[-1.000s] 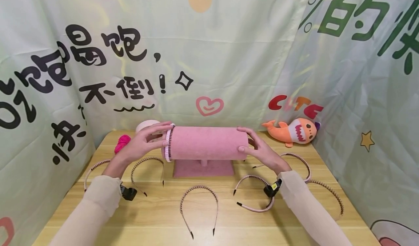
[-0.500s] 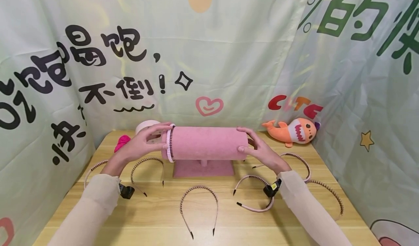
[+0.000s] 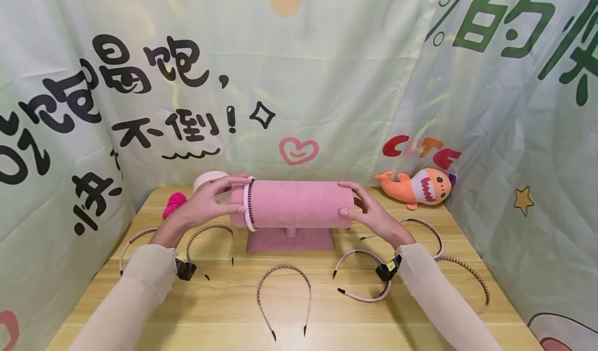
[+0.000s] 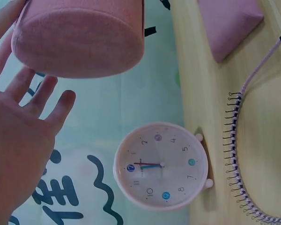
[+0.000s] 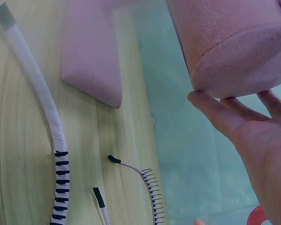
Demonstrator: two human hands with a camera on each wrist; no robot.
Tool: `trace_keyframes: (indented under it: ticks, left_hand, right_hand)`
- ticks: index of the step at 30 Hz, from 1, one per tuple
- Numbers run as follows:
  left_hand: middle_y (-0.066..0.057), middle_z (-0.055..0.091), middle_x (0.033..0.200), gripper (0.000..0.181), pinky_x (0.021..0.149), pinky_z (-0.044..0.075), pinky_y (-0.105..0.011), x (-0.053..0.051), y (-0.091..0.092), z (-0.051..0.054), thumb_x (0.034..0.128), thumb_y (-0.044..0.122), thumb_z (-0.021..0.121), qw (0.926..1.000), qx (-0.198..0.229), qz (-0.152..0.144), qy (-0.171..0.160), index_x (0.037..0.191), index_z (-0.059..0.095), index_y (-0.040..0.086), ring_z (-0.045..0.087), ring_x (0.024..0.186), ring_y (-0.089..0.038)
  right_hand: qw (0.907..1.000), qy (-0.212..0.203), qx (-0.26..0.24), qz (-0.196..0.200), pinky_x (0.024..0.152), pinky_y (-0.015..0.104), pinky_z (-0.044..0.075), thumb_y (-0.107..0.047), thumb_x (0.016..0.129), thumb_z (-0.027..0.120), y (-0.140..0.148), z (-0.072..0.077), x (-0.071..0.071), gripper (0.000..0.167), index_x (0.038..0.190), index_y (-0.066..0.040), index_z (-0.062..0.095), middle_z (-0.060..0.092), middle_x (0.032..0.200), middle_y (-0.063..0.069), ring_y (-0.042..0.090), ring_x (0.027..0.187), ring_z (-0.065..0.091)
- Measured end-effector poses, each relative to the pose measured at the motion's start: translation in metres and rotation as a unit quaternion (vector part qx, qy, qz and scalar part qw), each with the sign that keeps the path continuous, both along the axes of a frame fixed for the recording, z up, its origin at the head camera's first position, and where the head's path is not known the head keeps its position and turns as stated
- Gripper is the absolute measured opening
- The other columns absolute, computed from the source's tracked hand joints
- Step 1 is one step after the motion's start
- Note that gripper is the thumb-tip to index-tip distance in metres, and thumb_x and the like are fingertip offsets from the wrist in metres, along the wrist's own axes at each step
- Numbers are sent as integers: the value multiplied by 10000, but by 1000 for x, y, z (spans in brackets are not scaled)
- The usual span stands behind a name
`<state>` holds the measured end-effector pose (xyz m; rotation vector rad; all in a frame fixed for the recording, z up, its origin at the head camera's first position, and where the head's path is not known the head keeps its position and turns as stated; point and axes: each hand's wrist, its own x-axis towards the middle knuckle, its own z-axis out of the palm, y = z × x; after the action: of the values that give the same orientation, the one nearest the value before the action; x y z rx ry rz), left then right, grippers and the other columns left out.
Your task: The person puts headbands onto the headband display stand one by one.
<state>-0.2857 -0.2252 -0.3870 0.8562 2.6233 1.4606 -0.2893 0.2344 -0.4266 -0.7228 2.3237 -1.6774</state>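
Note:
A pink padded roll [image 3: 301, 203] lies level on its pink stand [image 3: 289, 242]. Around its left part sits a white headband with dark teeth [image 3: 249, 218]. My left hand [image 3: 201, 203] holds this band between fingers at the top and the thumb in front. The left wrist view has the spread fingers of that hand [image 4: 18, 136] beside the roll's end [image 4: 79, 47]; the band is hidden there. My right hand [image 3: 378, 218] grips the roll's right end, index finger above and thumb in front. In the right wrist view, fingertips of that hand [image 5: 260, 140] touch the end [image 5: 246, 65].
Several toothed headbands lie on the wooden table [image 3: 224, 309], one at front centre [image 3: 284, 267], others left and right. Behind the left hand stands a round clock [image 4: 161, 187], with bright pink yarn [image 3: 175, 204] beside it. An orange plush shark [image 3: 397, 188] lies back right.
The headband around the roll has shifted a little to the right, and my left hand has moved right with it. My right hand has stayed at the roll's right end.

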Motion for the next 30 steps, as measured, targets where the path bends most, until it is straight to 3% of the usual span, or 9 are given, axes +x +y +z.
trace_keyframes:
  ticks: [6,14,30]
  left_hand:
    - [3,504,1689,645,1327,255,-644,0,12,3,932,285,891,10000,-62,30,-60,1521,628,271,381,1616,-297]
    - [-45,527,1672,640,1338,242,-632,-5,23,5,936,224,883,9998,-44,-198,-13,1524,632,210,387,1611,-321]
    - [13,591,1614,641,1312,318,-594,-10,43,19,900,320,920,9962,-785,-212,297,1484,663,255,461,1561,-294]
  right_hand:
    - [10000,-37,-31,-10,1207,710,423,-251,1089,678,0,0,0,661,1653,-375,355,135,1825,-26,443,1663,225]
    - [10000,-15,-38,14,1198,694,442,-244,1089,679,0,-1,-1,669,1657,-369,351,134,1824,-15,451,1658,234]
    - [10000,7,-40,-21,1192,685,453,-250,1079,693,0,-2,-1,671,1649,-377,362,144,1822,-17,450,1653,251]
